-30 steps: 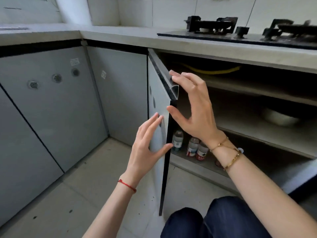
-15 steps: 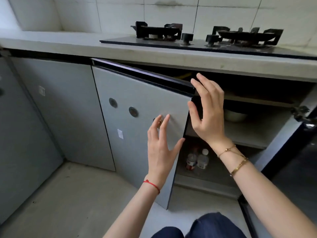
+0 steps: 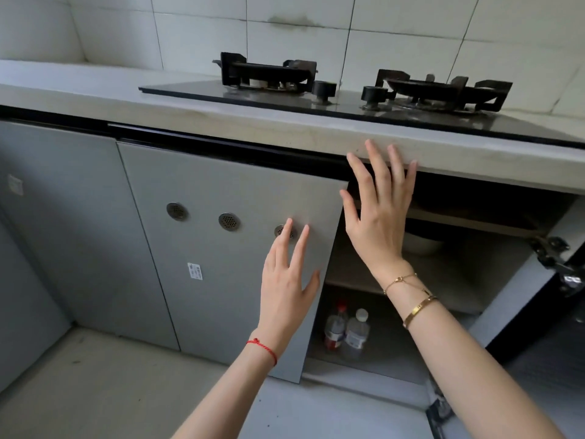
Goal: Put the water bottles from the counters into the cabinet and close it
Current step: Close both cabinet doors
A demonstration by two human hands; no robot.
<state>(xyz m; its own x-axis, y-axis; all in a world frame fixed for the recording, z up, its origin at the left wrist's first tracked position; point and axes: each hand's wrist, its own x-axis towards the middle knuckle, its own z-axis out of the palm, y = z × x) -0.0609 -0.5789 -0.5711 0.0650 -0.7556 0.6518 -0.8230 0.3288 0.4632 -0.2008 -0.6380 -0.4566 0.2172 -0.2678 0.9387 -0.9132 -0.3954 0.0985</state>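
Observation:
Two clear water bottles, one with a red label [image 3: 335, 329] and one with a white cap [image 3: 357, 332], stand on the bottom shelf of the cabinet [image 3: 443, 280] under the stove. The grey left cabinet door [image 3: 221, 248] is nearly shut, its free edge a little proud of the frame. My left hand [image 3: 288, 280] lies flat on that door near its free edge, fingers apart. My right hand [image 3: 376, 210] is spread open just right of the door's top corner, in front of the opening. The right cabinet door [image 3: 519, 312] stands wide open.
A black two-burner gas stove [image 3: 348, 90] sits on the pale counter [image 3: 95, 96] above the cabinet. A white bowl [image 3: 421, 242] rests on the middle shelf. More grey doors [image 3: 69, 217] run to the left. The open door's hinge [image 3: 550, 258] sticks out at right.
The left door has swung from wide open to almost shut, with my left hand flat on it. My right hand has come off the door's top edge. The view has shifted rightward.

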